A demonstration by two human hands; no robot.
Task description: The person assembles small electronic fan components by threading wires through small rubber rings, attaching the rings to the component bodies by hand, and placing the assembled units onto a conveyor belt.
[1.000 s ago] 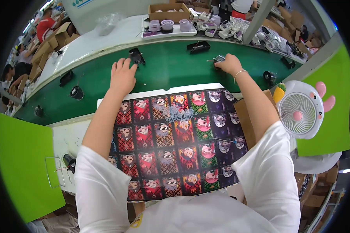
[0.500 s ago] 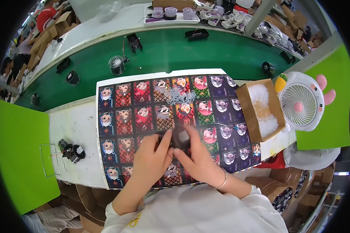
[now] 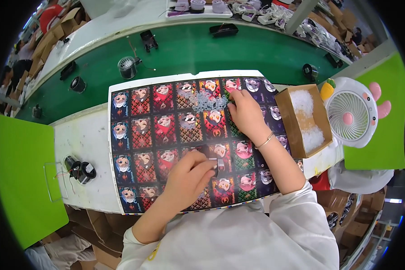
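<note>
Lettering: cards on the mat (image 3: 141, 135) carry small print beside the cartoon figures, mostly too small or shiny to read. Part (image 3: 220, 168) in the left hand (image 3: 189, 177) has a pale label-like patch; any marking on it is blurred.

Left fingers clamped on the part, low over the mat, right of its lower middle. Part is dark and smeared; outline hard to get, near side hidden by the fingers. Can't tell if it touches the mat.

Right hand (image 3: 248, 114) at the right edge of the clear rings (image 3: 207, 101), fingers bent down. Can't tell if they're pinching a ring or just touching. Rings overlap, single ones hard to pick out. Right forearm covers some of the mat's right-hand cards.

White tray (image 3: 198, 14) at the top cut off by the frame.

Edges: mat's far edge runs along the belt (image 3: 189, 56), near edge close to the torso. Box (image 3: 289, 128) of white bits (image 3: 311, 138) sits against the mat's right side, fan (image 3: 348, 118) just beyond it. Left: strip of white table between mat and motors (image 3: 80, 171). Open run of mat left of the left hand; tight on the right hand's box side.
</note>
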